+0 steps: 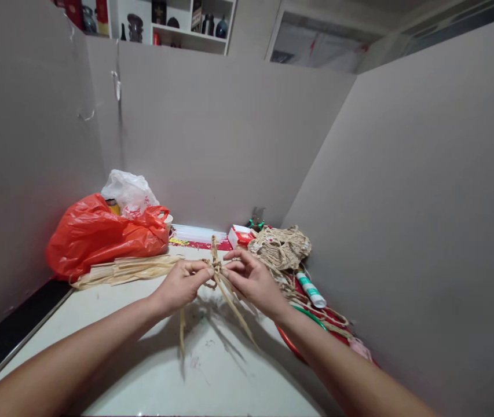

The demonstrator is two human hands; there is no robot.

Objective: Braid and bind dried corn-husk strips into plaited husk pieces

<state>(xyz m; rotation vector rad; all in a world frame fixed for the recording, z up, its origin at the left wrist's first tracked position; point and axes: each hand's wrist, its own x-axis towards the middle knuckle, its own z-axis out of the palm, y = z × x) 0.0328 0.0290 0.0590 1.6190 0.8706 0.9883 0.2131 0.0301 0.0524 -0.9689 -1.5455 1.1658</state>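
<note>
A small woven piece of dry straw strips (217,267) is held up above the white table, with loose strip ends hanging below it. My left hand (182,284) pinches its left side between thumb and index finger. From the right, my right hand (253,281) grips the piece between thumb and fingers, its upper fingers bent loosely. One strip stands up from the knot, and others slant down toward the lower right. Exactly how the strips cross is hidden by my fingertips. Behind my left hand lies a flat bundle of pale straw strips (129,269).
At the left are a red plastic bag (103,234), a white plastic bag (127,191) and a black flat slab (16,327). A coil of braided cord (284,246), a green-white tube (311,289) and a small red-white box (240,236) lie right. Grey panels (212,133) surround the white table (212,376).
</note>
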